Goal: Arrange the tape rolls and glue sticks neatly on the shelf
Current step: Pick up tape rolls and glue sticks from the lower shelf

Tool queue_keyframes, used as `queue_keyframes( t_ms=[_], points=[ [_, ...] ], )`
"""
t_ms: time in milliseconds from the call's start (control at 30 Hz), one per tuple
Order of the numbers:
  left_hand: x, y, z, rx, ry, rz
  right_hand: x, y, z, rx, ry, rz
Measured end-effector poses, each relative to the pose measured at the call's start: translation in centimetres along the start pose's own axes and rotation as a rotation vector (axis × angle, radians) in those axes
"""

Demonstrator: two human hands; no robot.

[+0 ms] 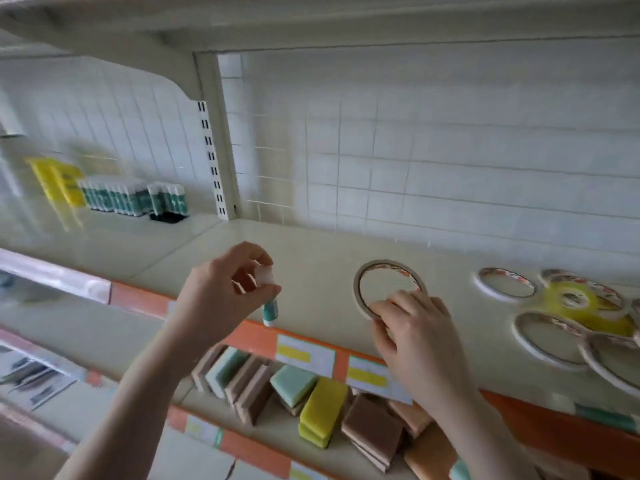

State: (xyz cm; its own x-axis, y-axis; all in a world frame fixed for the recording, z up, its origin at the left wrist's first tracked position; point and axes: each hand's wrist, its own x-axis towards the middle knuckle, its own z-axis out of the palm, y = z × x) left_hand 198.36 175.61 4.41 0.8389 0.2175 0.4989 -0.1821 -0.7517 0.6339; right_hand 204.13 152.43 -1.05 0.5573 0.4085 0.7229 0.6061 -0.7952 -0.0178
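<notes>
The left hand (227, 292) pinches a glue stick (269, 299) by its white cap, the teal body hanging above the shelf's (311, 271) front edge. The right hand (415, 327) has its fingers curled on the near rim of a thin tape roll (389, 289) lying flat on the shelf. More tape rolls (568, 317) lie overlapping to the right. A row of glue sticks (135, 199) stands far left by the back wall. Coloured sponges (311, 400) sit on the lower shelf.

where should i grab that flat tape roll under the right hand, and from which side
Pinch the thin ring of the tape roll at its near edge, where the right hand rests, coming from above at the shelf front. It lies flat with an open centre, so a finger can probably hook inside.
</notes>
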Motion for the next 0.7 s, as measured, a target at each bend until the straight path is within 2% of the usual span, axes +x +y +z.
queue_keyframes(
  t_ms=[300, 467, 700],
  points=[
    [4.4, -13.0, -11.8, 0.101, 0.056, -0.027, 9.4, -13.7, 8.1, 0.105, 0.009, 0.014],
    [7.7, -19.3, -15.4, 0.120, 0.086, -0.048, 14.2, -19.0, 13.1, 0.117, 0.026, -0.019],
    [15.0, -27.0, -18.9, 0.141, 0.068, 0.004, 20.6, -24.2, 19.7, 0.111, 0.008, 0.037]
  ],
)
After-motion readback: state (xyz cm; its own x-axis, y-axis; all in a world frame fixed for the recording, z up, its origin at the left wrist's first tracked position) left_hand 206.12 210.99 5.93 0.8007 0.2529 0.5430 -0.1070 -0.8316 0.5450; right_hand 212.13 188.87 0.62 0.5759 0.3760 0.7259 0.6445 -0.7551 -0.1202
